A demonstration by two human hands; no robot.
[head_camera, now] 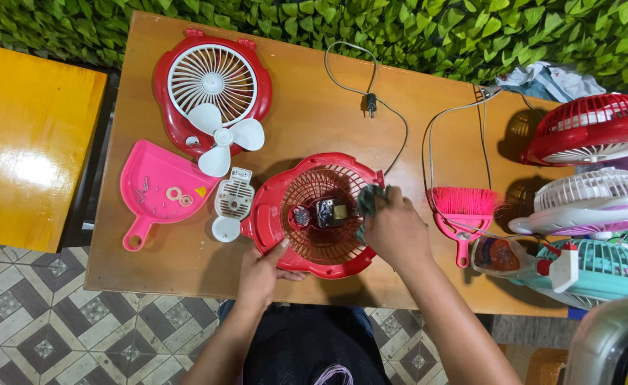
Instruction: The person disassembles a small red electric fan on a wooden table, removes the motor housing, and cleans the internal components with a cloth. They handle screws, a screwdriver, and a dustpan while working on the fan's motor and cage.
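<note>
With the red fan housing [319, 217] lying at the near edge of the surface [307, 114], the left hand [260, 274] steadies its rim, fingers curled on it, while the right hand [393, 229] presses a gripped grey cloth [368, 202] inside, apparently mid-wipe.

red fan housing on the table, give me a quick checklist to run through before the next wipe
1. Housing steadied: ok. The left hand grips the near rim of the red fan housing.
2. Cloth in hand: ok. The right hand presses a grey-green cloth on the grille's right side.
3. Cord clear of the work: ok. The cord and plug lie apart, farther back on the table.
4. Motor dry and clean: cannot tell.
5. Small parts contained: ok. Washers and screws sit in the pink dustpan.
6. Blade out of the way: ok. The white blade rests on the red front cover.
</note>
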